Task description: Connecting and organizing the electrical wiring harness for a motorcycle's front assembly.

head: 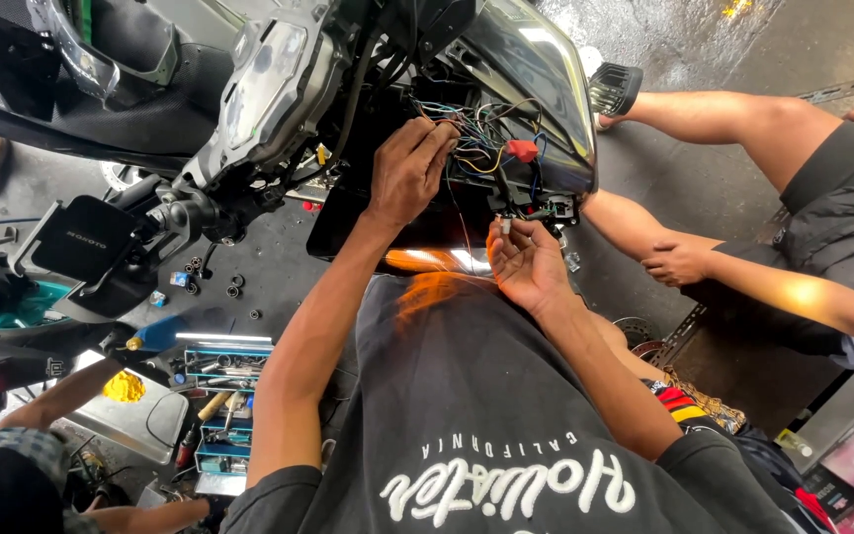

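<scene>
My left hand [409, 170] reaches into the open front of a motorcycle [279, 89], its fingers pinched on a tangle of coloured wires [476, 138]. A red connector [522, 150] hangs in that bundle, just right of my fingers. My right hand [526, 262] is palm up below the wiring, holding a small pale connector [504, 226] at its fingertips. A glossy black panel [536, 69] surrounds the wiring bay. My dark shirt fills the lower middle.
Another person sits at the right, a bare leg [743, 119] and a hand [679, 263] close to the bike. A blue toolbox [224, 396] with tools stands lower left. Small bolts [234, 285] lie on the wet floor. A phone mount [81, 237] sticks out left.
</scene>
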